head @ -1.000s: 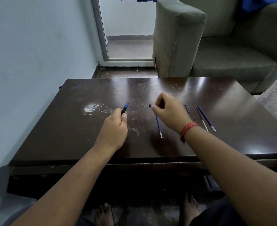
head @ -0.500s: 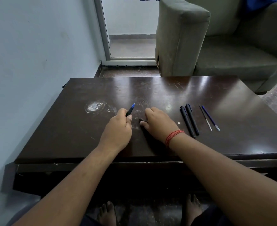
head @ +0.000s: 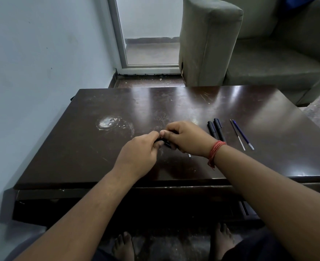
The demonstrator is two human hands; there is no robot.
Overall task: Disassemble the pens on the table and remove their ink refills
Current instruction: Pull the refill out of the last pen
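Dark wood table [head: 91,147] is my landmark; working left to right across it.

Whitish ring stain [head: 110,123] sits left of table centre, well clear of the work.

My left hand [head: 138,153] is just right of that stain, near the table middle, fingers curled round one end of a black pen part [head: 163,142]. My right hand [head: 188,138] meets it from the other side, thumb and fingers pinched on the same piece. Knuckles nearly touch. I read this as a two-handed twist or pull grip: each hand anchors one half so the barrel can separate. Held low over the table, probably so loose bits don't drop far.

Only a short dark stretch of the pen shows between the fingers; matte black, the rest hidden. Can't tell if it's barrel plus cap or barrel plus tip.

Small pale tip [head: 189,155] pokes out under the right wrist, resting on the table. Likely a refill end, not sure.

Right of the hands: two black pens [head: 216,131] lie side by side, touching or nearly so, still whole by the look, so queued.

Further right again, two thin refills [head: 241,134] lie parallel, one dark, one blue, pale tips toward me. Looks like a done pile kept apart from the pens.
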